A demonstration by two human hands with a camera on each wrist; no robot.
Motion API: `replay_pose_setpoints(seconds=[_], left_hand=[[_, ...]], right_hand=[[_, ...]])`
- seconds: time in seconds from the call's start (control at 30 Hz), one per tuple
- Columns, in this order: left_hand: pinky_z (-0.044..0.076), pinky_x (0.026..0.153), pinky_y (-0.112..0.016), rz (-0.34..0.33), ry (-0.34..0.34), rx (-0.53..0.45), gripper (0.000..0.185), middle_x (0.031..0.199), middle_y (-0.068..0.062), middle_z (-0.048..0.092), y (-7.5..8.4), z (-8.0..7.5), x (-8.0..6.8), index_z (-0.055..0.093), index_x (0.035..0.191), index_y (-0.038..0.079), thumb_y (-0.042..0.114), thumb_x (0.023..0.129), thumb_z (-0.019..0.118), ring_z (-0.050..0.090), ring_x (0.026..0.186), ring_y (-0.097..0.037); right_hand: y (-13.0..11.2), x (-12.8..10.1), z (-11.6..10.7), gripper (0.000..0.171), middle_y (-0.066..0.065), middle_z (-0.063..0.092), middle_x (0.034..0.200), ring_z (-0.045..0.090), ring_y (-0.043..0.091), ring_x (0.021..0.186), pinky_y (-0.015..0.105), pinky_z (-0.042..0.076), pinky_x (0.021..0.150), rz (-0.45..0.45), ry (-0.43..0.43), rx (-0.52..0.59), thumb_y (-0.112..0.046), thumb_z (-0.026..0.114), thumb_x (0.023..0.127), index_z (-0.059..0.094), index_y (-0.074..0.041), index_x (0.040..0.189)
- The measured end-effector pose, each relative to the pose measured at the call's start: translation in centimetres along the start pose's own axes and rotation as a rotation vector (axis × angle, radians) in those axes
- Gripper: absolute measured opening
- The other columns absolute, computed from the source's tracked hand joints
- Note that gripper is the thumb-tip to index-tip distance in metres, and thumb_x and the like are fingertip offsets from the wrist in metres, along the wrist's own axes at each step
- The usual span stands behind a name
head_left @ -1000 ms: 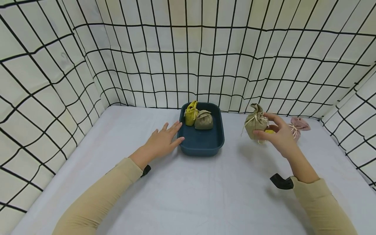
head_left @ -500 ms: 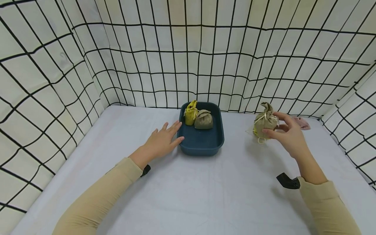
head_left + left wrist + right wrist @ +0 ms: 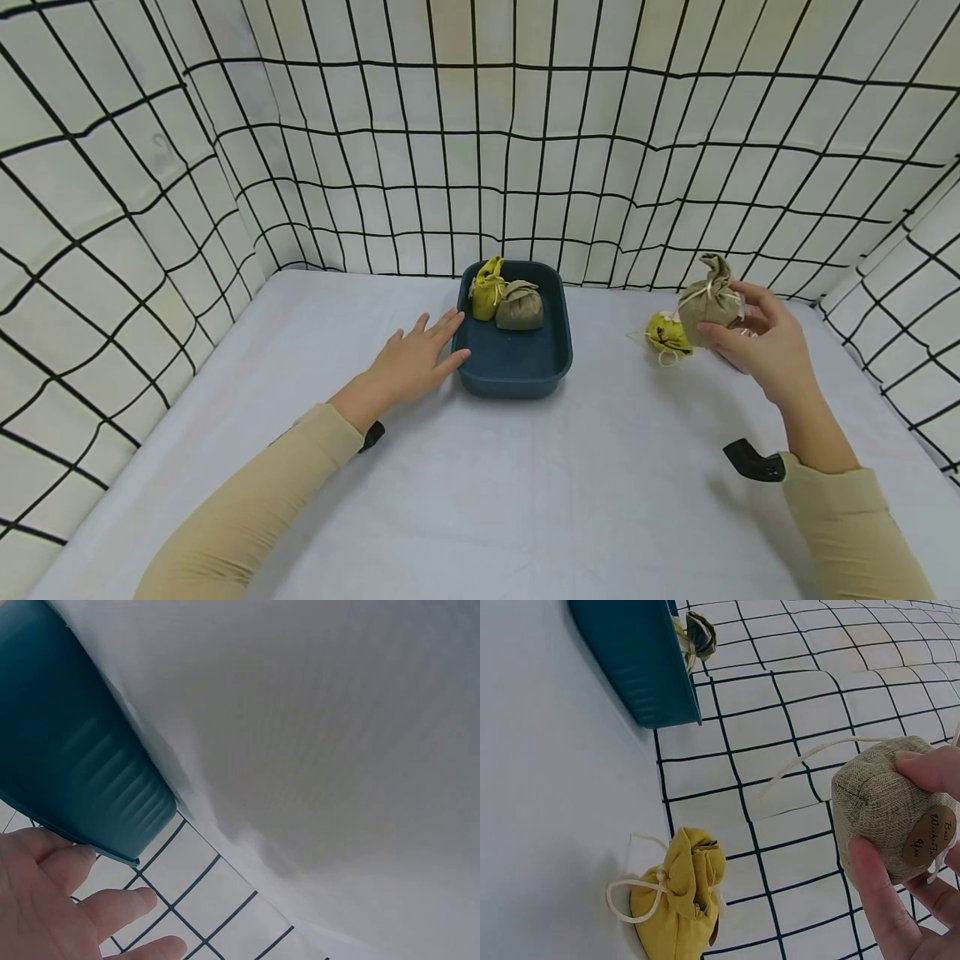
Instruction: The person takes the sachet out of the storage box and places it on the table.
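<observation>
My right hand [image 3: 757, 346] holds a khaki burlap pouch [image 3: 709, 300] tied with cream string, lifted above the table at the right; in the right wrist view fingers [image 3: 877, 889] pinch that khaki pouch [image 3: 889, 806]. A yellow pouch [image 3: 667, 335] lies on the white table just left of it, also the yellow pouch [image 3: 679, 904] under the wrist. My left hand [image 3: 416, 358] lies flat with straight fingers against the left wall of the blue tray [image 3: 517, 375], [image 3: 67, 765], which holds a yellow pouch [image 3: 487, 289] and a khaki pouch [image 3: 521, 307].
Checked cloth walls [image 3: 480, 150] enclose the white table [image 3: 487, 492] on three sides. The pink pouch seen earlier is hidden behind my right hand. Black wrist mounts [image 3: 752, 461] sit at both sleeves.
My right hand has carried the khaki pouch up and to the right, uncovering the yellow pouch on the table and hiding the pink one. The left hand has stayed put.
</observation>
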State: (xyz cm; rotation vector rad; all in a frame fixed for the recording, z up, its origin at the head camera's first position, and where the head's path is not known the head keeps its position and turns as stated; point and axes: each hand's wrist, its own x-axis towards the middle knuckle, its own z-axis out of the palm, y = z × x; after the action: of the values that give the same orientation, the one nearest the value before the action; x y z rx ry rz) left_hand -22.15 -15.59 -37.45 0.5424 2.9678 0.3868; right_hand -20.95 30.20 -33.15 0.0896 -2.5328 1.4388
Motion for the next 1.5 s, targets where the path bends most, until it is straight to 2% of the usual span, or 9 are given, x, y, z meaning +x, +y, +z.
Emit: replay_pose_setpoints(seconds=[0.2,0.4,0.6,0.77,1.07,1.5], left_hand=[[0.018,0.115,-0.071,-0.001,0.004,-0.002,0.072,0.17,-0.002,0.017,0.0,0.1,0.0,0.018,0.166,0.017,0.052,0.108,0.043,0.015,0.153,-0.043],[0.018,0.115,-0.071,-0.003,-0.003,0.005,0.072,0.171,-0.002,0.016,0.1,0.0,0.1,0.017,0.166,0.017,0.053,0.108,0.042,0.015,0.153,-0.043],[0.018,0.115,-0.071,-0.005,-0.007,-0.002,0.072,0.17,-0.002,0.016,0.1,0.0,0.1,0.017,0.166,0.017,0.053,0.109,0.042,0.015,0.153,-0.042],[0.018,0.115,-0.071,-0.009,-0.003,-0.006,0.072,0.17,-0.002,0.017,0.1,0.0,0.1,0.018,0.166,0.018,0.052,0.108,0.043,0.015,0.153,-0.042],[0.017,0.115,-0.071,-0.004,-0.001,-0.004,0.073,0.17,-0.003,0.016,0.1,0.0,0.0,0.017,0.167,0.017,0.052,0.108,0.044,0.015,0.153,-0.043],[0.018,0.115,-0.071,-0.004,0.002,-0.001,0.073,0.17,-0.001,0.016,0.0,0.0,0.0,0.017,0.166,0.018,0.054,0.108,0.041,0.015,0.153,-0.042]], right_hand=[[0.3,0.0,-0.9,0.072,-0.014,0.048,0.123,0.049,0.004,0.104,0.01,0.047,0.072,0.014,0.037,0.001,-0.02,0.077,0.094,0.043,-0.018,0.156],[0.9,0.0,-1.5,0.071,-0.019,0.046,0.122,0.051,0.001,0.104,0.011,0.052,0.07,0.008,0.053,0.061,-0.012,0.077,0.094,0.043,-0.015,0.156],[1.6,-0.1,-2.1,0.072,-0.013,0.041,0.131,0.051,0.001,0.104,0.011,0.053,0.07,0.052,0.085,0.075,-0.014,0.075,0.095,0.039,-0.016,0.158],[1.9,-0.2,-2.7,0.071,-0.011,0.039,0.13,0.053,0.0,0.1,0.011,0.054,0.069,0.088,0.121,0.111,-0.016,0.075,0.096,0.04,-0.019,0.157],[2.4,0.1,-3.6,0.081,-0.012,0.042,0.123,0.056,0.002,0.097,0.014,0.055,0.064,0.146,0.207,0.385,-0.006,0.08,0.089,0.038,-0.019,0.157],[3.7,0.5,-5.2,0.079,-0.012,0.043,0.117,0.056,0.002,0.094,0.015,0.055,0.062,0.245,0.33,0.501,-0.004,0.081,0.088,0.044,-0.015,0.157]])
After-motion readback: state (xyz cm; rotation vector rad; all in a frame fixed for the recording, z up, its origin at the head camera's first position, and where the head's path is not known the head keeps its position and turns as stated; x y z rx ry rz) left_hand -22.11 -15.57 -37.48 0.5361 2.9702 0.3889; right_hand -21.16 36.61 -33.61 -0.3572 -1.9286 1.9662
